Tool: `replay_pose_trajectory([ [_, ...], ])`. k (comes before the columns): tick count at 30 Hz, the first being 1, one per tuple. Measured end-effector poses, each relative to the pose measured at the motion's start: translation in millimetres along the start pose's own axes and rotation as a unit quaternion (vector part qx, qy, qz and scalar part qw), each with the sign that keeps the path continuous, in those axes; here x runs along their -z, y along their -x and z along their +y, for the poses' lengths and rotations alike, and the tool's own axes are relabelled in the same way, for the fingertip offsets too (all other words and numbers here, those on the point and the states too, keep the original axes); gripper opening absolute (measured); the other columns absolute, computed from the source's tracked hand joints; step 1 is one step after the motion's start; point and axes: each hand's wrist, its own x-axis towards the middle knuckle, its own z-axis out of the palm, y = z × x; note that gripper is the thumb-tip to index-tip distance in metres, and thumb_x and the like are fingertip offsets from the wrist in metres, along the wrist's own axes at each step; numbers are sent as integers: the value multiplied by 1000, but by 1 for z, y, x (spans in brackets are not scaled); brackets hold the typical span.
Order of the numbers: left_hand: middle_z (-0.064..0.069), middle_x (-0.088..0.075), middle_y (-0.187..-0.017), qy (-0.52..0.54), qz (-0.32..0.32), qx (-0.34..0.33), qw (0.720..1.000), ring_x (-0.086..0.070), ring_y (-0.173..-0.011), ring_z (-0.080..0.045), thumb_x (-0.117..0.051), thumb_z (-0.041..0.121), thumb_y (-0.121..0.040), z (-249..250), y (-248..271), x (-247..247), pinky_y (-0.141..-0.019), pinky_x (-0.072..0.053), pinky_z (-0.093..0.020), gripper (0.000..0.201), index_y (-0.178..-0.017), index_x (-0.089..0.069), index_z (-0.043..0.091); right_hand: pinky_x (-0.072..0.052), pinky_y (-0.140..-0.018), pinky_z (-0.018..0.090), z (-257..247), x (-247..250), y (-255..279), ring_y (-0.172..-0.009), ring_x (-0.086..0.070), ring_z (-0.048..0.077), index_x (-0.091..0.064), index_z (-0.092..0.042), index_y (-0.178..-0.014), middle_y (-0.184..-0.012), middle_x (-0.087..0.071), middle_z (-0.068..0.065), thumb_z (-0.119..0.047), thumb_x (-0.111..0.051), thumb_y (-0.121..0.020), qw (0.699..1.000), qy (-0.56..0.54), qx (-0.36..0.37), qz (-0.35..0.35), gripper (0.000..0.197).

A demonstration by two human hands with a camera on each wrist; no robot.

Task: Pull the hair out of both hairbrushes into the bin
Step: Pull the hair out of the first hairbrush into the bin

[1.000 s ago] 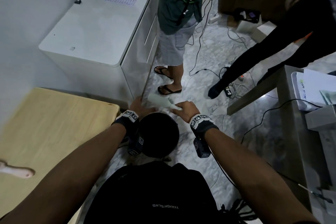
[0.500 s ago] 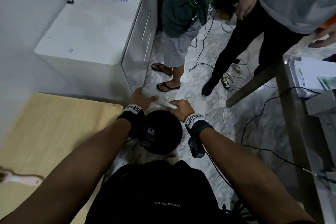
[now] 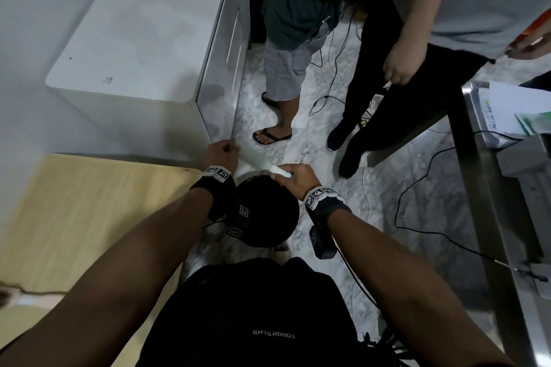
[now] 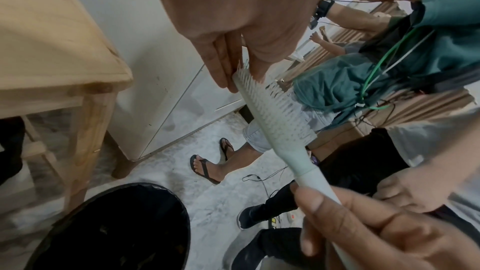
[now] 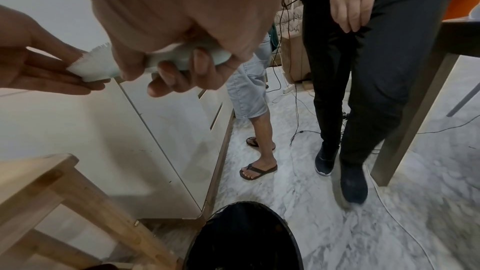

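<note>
A pale green hairbrush (image 4: 275, 118) is held over the black-lined round bin (image 3: 268, 217) on the floor. My right hand (image 3: 295, 177) grips its handle (image 5: 182, 59). My left hand (image 3: 222, 152) pinches the far tip of the brush head (image 4: 240, 74) between thumb and straight fingers, at the bristles. No hair shows in the bristles from here. The bin (image 4: 116, 229) stands just below the hands, its inside dark. A second brush (image 3: 35, 297) lies blurred on the wooden table (image 3: 104, 202) at my lower left.
A white cabinet (image 3: 143, 48) stands beyond the table, close to my left hand. Two people stand right behind the bin, a sandalled foot (image 3: 271, 135) and dark shoes (image 3: 343, 134) nearest. Cables (image 3: 417, 182) trail over the marble floor. A metal table (image 3: 492, 217) is at right.
Both hands stay on the brush above the bin; the left hand has shifted toward the brush's far tip. The bystander in black trousers has stepped closer.
</note>
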Motion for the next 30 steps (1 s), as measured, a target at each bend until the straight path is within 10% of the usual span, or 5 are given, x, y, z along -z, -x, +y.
replay_pose_trajectory([
  [15, -25, -69, -96, -24, -7, -54, 998, -65, -87, -40, -49, 17, -89, -24, -11, -4, -79, -54, -49, 17, -94, -53, 2, -57, -80, 38, 4, 1, 10, -84, -70, 21, -74, -28, -104, -86, -76, 2, -44, -71, -79, 998, 28, -48, 10, 30],
  [22, -16, -70, -98, -62, -61, -53, 995, -65, -92, -33, -55, 12, -86, -21, -8, 1, -78, -50, -35, 8, -91, -59, 7, -53, -88, 36, 5, 11, 18, -100, -67, 26, -72, -29, -110, -104, -75, 6, -41, -66, -84, 994, 94, -57, -2, 29],
  [30, -14, -34, -151, -78, -157, 12, 984, -39, -136, -31, -81, 56, -57, -11, -1, -16, -110, -38, -46, 112, -144, -28, 11, -54, -80, 37, -13, 5, 19, -93, -67, 29, -69, -28, -107, -97, -74, 6, -47, -57, -84, 989, 144, -30, -14, 32],
])
